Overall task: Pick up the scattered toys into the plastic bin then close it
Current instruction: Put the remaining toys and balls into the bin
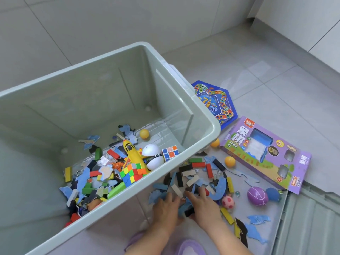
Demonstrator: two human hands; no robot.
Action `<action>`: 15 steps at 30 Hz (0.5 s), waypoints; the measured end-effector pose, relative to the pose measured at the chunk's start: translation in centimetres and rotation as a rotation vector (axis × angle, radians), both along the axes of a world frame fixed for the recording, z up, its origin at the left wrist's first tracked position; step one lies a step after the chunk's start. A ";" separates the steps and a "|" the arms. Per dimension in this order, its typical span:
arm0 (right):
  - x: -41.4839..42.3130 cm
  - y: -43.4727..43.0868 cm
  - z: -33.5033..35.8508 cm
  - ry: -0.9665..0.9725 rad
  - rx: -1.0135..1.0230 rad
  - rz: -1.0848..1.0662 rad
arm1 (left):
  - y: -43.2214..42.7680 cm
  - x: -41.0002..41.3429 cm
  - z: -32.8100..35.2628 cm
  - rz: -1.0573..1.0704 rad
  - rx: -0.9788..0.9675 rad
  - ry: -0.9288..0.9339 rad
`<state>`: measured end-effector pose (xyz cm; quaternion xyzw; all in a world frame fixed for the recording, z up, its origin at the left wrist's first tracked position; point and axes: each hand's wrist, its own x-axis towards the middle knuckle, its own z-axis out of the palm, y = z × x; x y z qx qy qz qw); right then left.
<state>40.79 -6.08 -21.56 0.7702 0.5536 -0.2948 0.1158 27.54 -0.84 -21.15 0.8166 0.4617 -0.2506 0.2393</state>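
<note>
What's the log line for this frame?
phase: gathering; left hand: on pieces; right hand: on pieces; bin: open, part-filled; lid: on floor

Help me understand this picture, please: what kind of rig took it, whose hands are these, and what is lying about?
No robot here: a person wears one wide-angle camera on the head, looking down at their own bare hands. The left hand and right hand rest on either side of a heap of blocks and puzzle pieces; the left lies fairly flat, and whether the right's fingers grip anything I cannot tell. Beside them is the open plastic bin, already holding a yellow plane, colour cubes and more pieces. Still outside: a purple box, a blue game board, a purple ball and other small balls. The ribbed panel at the right may be the lid.
</note>
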 end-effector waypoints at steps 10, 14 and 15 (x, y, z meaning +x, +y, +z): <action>0.1 -0.5 0.4 0.036 -0.091 -0.011 | 0.4 0.2 0.1 -0.032 0.014 -0.082; 0.4 -0.9 0.2 0.018 -0.099 -0.014 | 0.4 -1.2 -0.4 -0.128 0.006 -0.014; 0.4 -0.9 0.1 0.015 -0.107 -0.013 | 0.3 -1.5 -0.4 -0.135 0.001 -0.007</action>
